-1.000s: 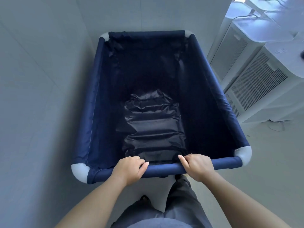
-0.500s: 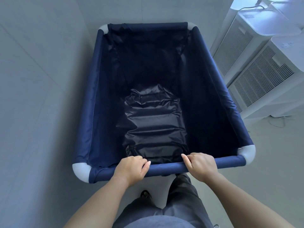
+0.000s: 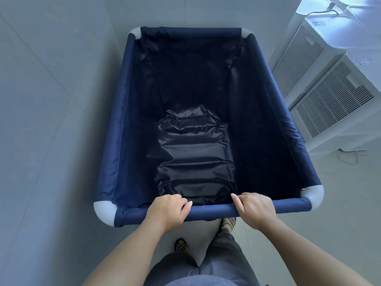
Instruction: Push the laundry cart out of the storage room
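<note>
Mid-push here — left hand (image 3: 169,209) and right hand (image 3: 255,207) both wrap the near rail (image 3: 212,210) of the laundry cart (image 3: 115,141), which sits between the left wall (image 3: 51,100) and white vented units (image 3: 329,104) on the right. No doorway in view, so probably a straight, even shove next, minding those units.

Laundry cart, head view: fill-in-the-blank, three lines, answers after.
1. The laundry cart has dark ____ fabric.
2. The number of hands gripping its near rail is ____: the left hand and the right hand.
3. The vented white units stand on the cart's ____ side.

Missing words: blue; two; right.
</note>
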Tool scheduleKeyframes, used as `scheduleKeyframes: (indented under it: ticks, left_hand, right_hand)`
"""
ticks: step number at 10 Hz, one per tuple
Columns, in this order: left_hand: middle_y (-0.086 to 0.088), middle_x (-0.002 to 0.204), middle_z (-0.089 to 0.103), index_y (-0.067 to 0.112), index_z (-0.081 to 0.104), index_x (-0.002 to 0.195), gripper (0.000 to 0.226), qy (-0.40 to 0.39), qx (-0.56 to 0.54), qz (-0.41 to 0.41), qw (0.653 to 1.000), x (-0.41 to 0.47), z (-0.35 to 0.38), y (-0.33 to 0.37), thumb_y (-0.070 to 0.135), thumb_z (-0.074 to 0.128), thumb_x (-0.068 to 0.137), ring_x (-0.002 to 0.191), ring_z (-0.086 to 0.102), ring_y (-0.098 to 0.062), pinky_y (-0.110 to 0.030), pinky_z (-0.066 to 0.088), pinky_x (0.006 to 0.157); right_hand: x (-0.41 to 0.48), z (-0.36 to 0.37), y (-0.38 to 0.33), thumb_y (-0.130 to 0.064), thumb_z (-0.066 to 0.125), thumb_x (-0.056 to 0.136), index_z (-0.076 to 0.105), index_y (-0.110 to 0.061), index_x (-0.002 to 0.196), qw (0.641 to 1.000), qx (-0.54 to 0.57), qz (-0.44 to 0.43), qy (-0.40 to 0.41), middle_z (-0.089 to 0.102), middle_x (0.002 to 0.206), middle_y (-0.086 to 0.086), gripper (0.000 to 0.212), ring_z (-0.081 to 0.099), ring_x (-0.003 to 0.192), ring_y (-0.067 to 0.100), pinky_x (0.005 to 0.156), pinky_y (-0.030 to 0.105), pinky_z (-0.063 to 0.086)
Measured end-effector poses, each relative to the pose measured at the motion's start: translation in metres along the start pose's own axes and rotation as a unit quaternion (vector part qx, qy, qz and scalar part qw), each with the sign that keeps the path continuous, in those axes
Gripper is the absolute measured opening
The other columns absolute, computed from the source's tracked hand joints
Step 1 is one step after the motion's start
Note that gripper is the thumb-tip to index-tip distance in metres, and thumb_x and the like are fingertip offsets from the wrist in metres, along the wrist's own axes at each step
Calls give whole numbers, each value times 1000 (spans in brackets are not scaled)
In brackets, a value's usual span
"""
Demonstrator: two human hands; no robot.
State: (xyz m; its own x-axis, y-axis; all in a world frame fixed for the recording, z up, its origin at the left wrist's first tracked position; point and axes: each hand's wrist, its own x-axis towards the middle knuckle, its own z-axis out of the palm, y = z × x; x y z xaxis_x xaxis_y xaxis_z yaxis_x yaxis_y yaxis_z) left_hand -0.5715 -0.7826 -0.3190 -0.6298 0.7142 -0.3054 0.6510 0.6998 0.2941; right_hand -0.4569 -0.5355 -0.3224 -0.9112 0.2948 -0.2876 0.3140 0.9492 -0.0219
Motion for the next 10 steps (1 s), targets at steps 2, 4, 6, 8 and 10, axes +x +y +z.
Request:
scheduleKeyframes:
  ticks: [2,4,6,8,10]
  left_hand:
    - [4,87,60,23,57,85,39,-4,-5,-4,1000,3,-4,-1,43,25,98,81,56,-20,-30,30,60]
    - [6,83,55,24,55,82,38,-18,-9,-12,1000,3,-5,0,43,25,98,79,55,-18,-30,31,61]
    - [11,76,48,28,46,73,34,-17,-33,-41,998,5,-5,-2,49,29,94,71,48,-12,-28,32,60]
    - [12,85,55,29,58,86,30,-12,-90,-75,993,8,-10,1,51,38,91,79,53,-9,-27,38,63]
    - [12,81,53,27,57,84,29,25,-105,-95,990,8,-18,9,48,39,92,78,50,-8,-25,35,60]
  right_hand:
    - [4,-2,0,-48,18,99,62,-27,77,1000,6,-4,-5,63,81,-7,53,60,80,15,63,33,41]
    - [3,-3,0,-48,17,99,62,-27,77,1000,14,-2,-5,63,80,-7,55,59,78,13,61,31,40]
    - [3,-5,-1,-50,17,99,64,-27,78,1000,20,0,-7,63,79,-7,56,59,77,12,59,31,38]
    - [3,-8,-1,-49,19,99,57,-23,73,998,53,5,-25,62,77,-6,53,58,77,14,65,33,44]
    - [4,-16,-4,-44,28,99,45,-20,72,992,126,8,-22,53,75,-6,40,51,75,18,63,34,36]
